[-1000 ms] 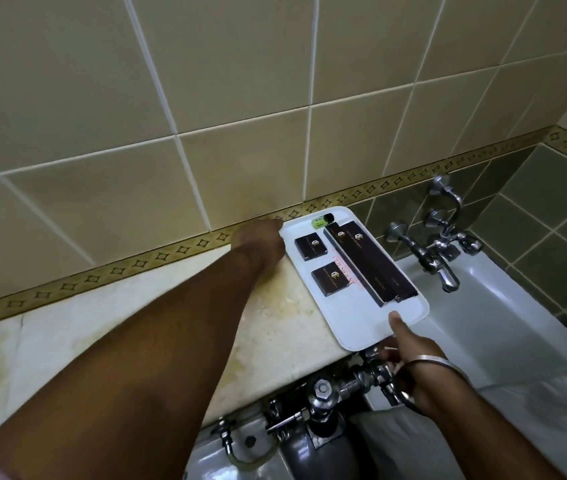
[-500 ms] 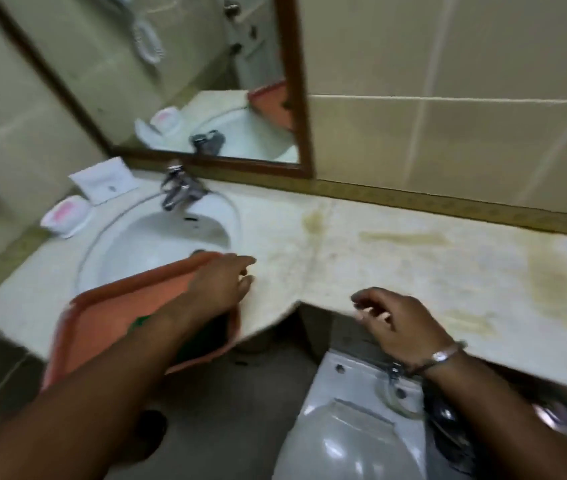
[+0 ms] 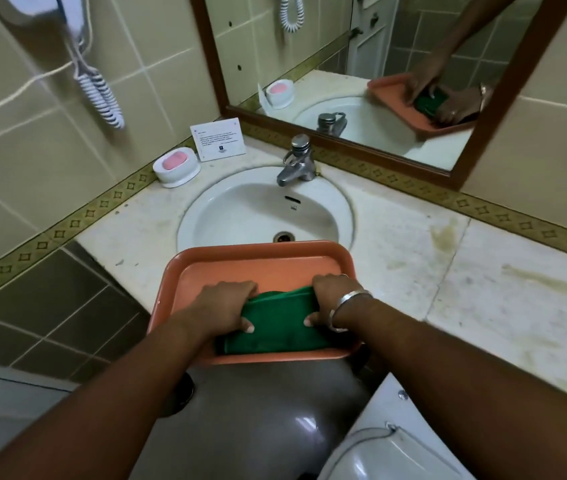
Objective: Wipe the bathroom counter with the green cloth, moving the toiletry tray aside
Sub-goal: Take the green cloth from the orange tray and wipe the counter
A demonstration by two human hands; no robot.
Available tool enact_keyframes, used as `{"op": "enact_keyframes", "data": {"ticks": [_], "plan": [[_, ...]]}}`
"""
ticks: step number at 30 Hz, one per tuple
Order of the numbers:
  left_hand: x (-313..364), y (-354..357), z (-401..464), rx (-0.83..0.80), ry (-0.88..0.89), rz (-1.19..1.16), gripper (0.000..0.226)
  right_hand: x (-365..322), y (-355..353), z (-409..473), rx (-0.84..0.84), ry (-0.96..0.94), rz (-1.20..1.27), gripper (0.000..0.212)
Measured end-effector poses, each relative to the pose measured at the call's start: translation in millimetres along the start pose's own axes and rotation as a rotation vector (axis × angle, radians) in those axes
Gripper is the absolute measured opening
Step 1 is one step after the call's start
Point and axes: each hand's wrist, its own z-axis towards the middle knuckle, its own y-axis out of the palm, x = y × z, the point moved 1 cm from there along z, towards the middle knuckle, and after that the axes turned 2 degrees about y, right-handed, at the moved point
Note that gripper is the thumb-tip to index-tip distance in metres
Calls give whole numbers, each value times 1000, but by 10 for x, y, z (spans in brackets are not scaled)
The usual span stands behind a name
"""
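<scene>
Both hands grip the folded green cloth (image 3: 275,323) inside the orange tray (image 3: 258,261): the left hand (image 3: 223,303) closes on its edge at 9 o'clock, the right hand (image 3: 335,299) at 3 o'clock. To lift well, I would keep the fold together and raise it straight over the rim, because the tray overhangs the table (image 3: 483,271) edge below the sink (image 3: 261,209). Yellow stains wait at 3 o'clock.
</scene>
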Motion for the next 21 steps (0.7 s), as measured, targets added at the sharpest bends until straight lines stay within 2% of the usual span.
{"op": "enact_keyframes", "data": {"ticks": [4, 6, 8, 10, 12, 15, 17, 19, 21], "plan": [[-91, -38, 143, -201, -20, -307, 39, 7, -91, 132, -161, 26, 195, 41], [-127, -206, 157, -302, 0, -379, 27, 63, -203, 71, -184, 0, 424, 26], [-128, -524, 107, -328, 0, -497, 28, 135, -400, -127, -106, -20, 742, 15], [-15, -883, 47, -305, 37, -713, 29, 282, -506, -370, -2, 12, 1024, 7], [203, -1139, 29, -301, 80, -922, 28, 480, -438, -585, 60, 98, 1199, 6], [879, -1121, 298, -351, 145, -1061, 39, 987, -142, -1023, 182, 268, 1373, 6], [1340, -892, 449, -332, 155, -1137, 38, 1315, 49, -1290, 235, 386, 1423, 7], [2033, -566, 692, -304, 190, -1112, 28, 1838, 246, -1629, 327, 530, 1408, 12], [2748, -248, 936, -344, 257, -1060, 29, 2360, 427, -1990, 396, 702, 1390, 22]]}}
